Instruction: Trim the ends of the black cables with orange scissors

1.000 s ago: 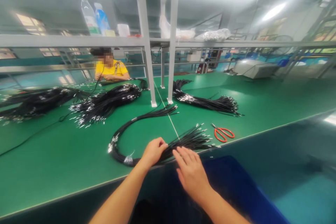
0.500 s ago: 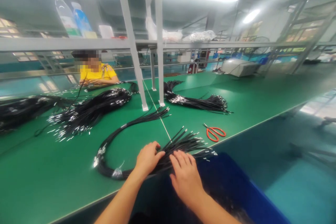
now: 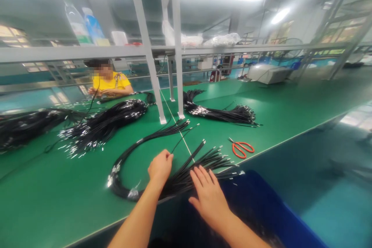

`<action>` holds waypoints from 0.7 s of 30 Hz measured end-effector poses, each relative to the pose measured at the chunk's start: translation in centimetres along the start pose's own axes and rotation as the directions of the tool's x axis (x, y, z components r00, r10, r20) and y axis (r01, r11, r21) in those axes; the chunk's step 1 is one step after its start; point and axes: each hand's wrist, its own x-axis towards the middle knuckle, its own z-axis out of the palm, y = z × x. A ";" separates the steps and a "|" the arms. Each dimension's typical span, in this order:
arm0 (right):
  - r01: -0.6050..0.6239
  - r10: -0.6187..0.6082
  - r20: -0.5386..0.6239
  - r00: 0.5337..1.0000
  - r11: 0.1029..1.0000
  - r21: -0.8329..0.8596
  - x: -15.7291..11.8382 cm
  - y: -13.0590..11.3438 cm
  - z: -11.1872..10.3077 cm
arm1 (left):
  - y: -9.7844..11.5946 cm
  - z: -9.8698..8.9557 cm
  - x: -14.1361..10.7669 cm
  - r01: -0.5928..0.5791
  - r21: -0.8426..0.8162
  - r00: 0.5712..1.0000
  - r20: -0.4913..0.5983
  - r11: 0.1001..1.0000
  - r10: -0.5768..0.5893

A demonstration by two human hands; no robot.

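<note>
Between thumb and fingers, my left hand (image 3: 160, 166) pinches one black cable (image 3: 181, 138), whose light tip points away toward the white line on the table. My right hand (image 3: 209, 197) lies over the near side of a bundle of black cables (image 3: 180, 181), fingers stretched out and gripping nothing. The bundle curves in a C shape on the green table (image 3: 72, 193). A clear plastic wrap (image 3: 133, 193) circles it left of my forearm, and its silvery ends fan out to the right. Red-handled scissors (image 3: 243, 150) lie just beyond those ends.
A blue bin (image 3: 279, 209) stands below the table edge. More cable bundles lie at the left (image 3: 107, 122) and centre back (image 3: 221, 113). Metal posts (image 3: 179, 66) carry a shelf (image 3: 72, 52) with bottles. Across the table sits a person in yellow (image 3: 112, 84).
My left hand has lifted off the bundle and closed on a single cable, now drawn apart from the others. My right hand stays over the bundle. The view shifts slightly.
</note>
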 end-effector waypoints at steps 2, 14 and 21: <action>-0.018 0.018 -0.010 1.000 1.000 -0.004 0.2 0.0 -0.2 | 0.1 0.0 0.1 -0.030 0.009 0.999 0.014 1.000 0.029; 0.019 -0.018 -0.046 0.999 1.000 0.018 2.0 0.9 -1.0 | -1.9 -1.7 0.2 -0.155 0.000 0.986 0.056 0.988 0.155; 0.042 -0.042 0.033 0.999 0.999 0.017 3.3 -0.8 0.2 | -0.1 0.2 -1.1 -0.166 0.091 0.982 0.107 0.982 0.156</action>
